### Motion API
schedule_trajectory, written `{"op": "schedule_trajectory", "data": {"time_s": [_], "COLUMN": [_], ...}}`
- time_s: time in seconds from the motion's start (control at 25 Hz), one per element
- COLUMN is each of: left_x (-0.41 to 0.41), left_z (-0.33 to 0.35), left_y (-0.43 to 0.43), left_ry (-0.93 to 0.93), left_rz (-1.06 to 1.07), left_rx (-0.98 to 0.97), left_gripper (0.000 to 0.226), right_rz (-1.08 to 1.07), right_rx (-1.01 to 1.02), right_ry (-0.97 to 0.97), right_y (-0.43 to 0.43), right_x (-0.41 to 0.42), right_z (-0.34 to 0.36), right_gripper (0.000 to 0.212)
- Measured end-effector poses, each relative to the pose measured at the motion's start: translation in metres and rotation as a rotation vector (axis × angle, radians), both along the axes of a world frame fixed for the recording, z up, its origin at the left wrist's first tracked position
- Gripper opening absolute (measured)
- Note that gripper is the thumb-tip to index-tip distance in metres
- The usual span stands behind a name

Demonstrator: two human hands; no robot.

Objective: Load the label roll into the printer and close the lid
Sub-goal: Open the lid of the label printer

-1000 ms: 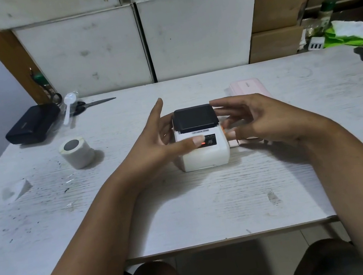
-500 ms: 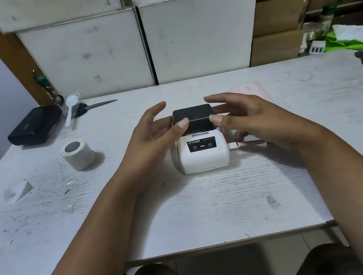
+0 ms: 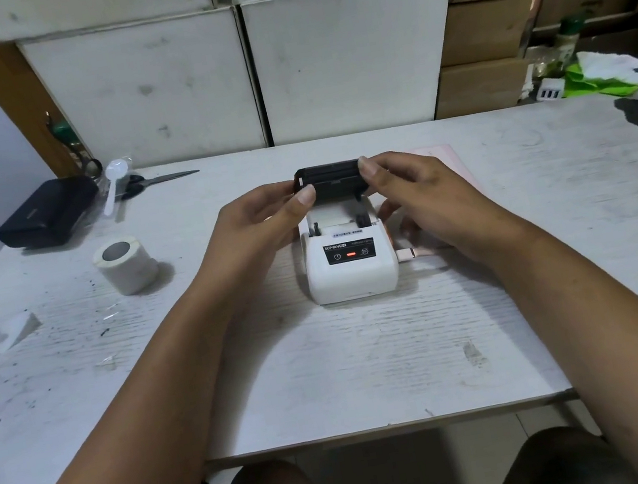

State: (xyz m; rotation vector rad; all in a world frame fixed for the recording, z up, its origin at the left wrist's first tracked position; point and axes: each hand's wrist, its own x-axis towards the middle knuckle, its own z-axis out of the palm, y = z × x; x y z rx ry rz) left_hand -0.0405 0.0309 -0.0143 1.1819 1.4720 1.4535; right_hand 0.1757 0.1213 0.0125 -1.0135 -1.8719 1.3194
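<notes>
Both your thumbs pinch the printer's black lid [image 3: 330, 181]: your left hand [image 3: 263, 226] clamps its left end, your right hand [image 3: 419, 190] its right end. Raised on its rear hinge, the lid stands nearly upright, long axis running left to right across the frame, ribbed underside facing you. Below it the white printer [image 3: 352, 272] sits at frame centre on the table [image 3: 331, 367], bay open, control panel toward you with a red light lit. Your label roll [image 3: 126, 265] stands on end at centre left, well apart from the printer, core pointing up.
</notes>
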Motion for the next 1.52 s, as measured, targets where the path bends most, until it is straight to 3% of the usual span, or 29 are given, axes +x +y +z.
{"op": "schedule_trajectory", "data": {"time_s": [0.2, 0.4, 0.72, 0.88, 1.28, 1.52], "left_x": [0.001, -0.001, -0.002, -0.006, 0.002, 0.003], "left_z": [0.001, 0.003, -0.013, -0.007, 0.001, -0.001], "left_y": [0.011, 0.024, 0.028, 0.026, 0.015, 0.013], "left_ry": [0.044, 0.169, 0.216, 0.164, 0.211, 0.244], "left_rz": [0.132, 0.181, 0.216, 0.169, 0.128, 0.138], "left_rx": [0.001, -0.039, -0.037, -0.075, -0.073, -0.068], "left_gripper": [0.028, 0.036, 0.025, 0.043, 0.058, 0.043], "right_rz": [-0.052, -0.121, -0.112, 0.053, 0.090, 0.083], "right_rx": [-0.068, -0.090, -0.095, -0.121, 0.005, -0.003], "right_ry": [-0.034, -0.117, -0.106, -0.124, -0.240, -0.232], "right_y": [0.001, 0.006, 0.003, -0.003, 0.007, 0.007], "right_x": [-0.011, -0.022, -0.017, -0.006, -0.006, -0.009], "right_z": [0.011, 0.029, 0.012, 0.013, 0.008, 0.004], "right_gripper": [0.052, 0.055, 0.061, 0.034, 0.050, 0.053]}}
